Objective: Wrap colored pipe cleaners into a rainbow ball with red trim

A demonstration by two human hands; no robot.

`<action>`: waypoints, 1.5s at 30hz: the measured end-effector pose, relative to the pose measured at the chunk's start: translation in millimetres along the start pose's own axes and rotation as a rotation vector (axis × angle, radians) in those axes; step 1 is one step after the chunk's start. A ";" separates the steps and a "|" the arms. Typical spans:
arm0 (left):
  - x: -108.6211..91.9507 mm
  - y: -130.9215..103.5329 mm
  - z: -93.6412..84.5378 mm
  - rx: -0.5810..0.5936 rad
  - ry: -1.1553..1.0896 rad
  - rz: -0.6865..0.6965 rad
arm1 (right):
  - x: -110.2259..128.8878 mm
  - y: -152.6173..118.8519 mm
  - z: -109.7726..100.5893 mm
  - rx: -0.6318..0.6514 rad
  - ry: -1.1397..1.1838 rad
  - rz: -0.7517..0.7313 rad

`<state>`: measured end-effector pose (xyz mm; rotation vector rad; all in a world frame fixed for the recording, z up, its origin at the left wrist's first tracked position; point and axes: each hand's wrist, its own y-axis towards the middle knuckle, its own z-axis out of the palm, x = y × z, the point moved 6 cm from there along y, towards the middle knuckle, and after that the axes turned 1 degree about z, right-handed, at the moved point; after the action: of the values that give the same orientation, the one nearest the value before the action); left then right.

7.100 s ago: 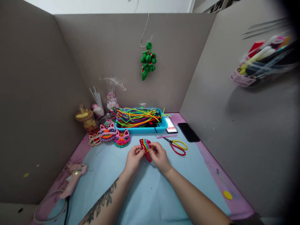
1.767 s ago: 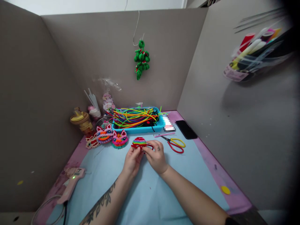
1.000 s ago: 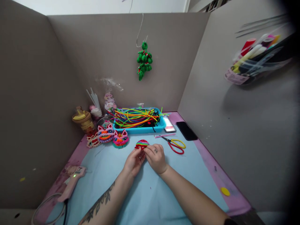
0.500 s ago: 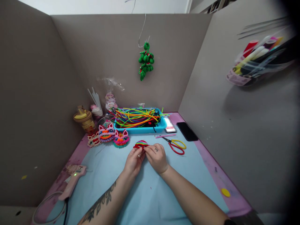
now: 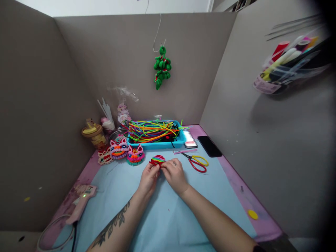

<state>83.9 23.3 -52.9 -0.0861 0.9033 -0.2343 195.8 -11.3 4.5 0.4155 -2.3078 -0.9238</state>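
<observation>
A small rounded piece with rainbow stripes and a red lower edge (image 5: 158, 159) is held above the blue mat, in the middle of the view. My left hand (image 5: 149, 176) pinches its lower edge from the left. From the right, my right hand (image 5: 174, 174) grips the same red edge, fingers closed. The fingertips of both hands nearly meet and cover part of the edge. To the right lie scissors (image 5: 198, 164) with one red and one yellow handle, beside a thin pink strip (image 5: 185, 151).
Behind the hands stands a blue tray (image 5: 157, 145) of colourful stems. Fuzzy animal faces (image 5: 135, 155) sit at its left. A pink glue gun (image 5: 82, 204) with a cable lies at left, a black phone (image 5: 209, 146) at right. Grey panels surround the table.
The striped piece has tilted so that more of its rainbow face shows. My fingers have shifted slightly along its edge, and the camera view has moved a little.
</observation>
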 end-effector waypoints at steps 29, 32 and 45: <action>-12.9 -5.7 10.9 0.141 -0.134 -0.056 | -10.5 -2.7 -3.0 -0.008 0.154 0.155; -10.5 -6.1 11.1 0.147 -0.152 -0.055 | -10.1 -3.1 -1.3 0.011 0.141 0.153; -11.6 -2.2 8.6 0.073 -0.144 0.030 | -19.0 -6.1 4.3 0.012 0.342 0.305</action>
<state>83.3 23.6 -38.3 -0.0215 0.7514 -0.2299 207.9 -4.2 -10.3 0.1988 -1.9928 -0.6341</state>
